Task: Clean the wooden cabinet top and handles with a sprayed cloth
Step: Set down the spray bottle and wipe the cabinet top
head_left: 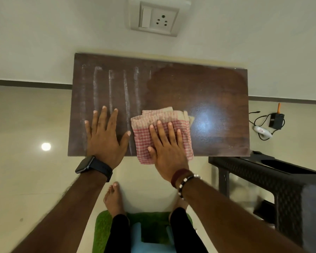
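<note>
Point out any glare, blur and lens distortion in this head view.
Head view: a bright glare spot sits on the wooden cabinet top just right of the checked cloth; a second lamp reflection shines on the floor tiles; the black wicker table is smeared at its left leg; the skirting line bends with the wide-angle lens.

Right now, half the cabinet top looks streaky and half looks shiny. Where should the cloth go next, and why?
Probably slide the cloth leftward under the right hand: the cabinet top is glossy on its right, while pale streaks remain on the left. The left hand, lying flat there, would need to lift.
</note>
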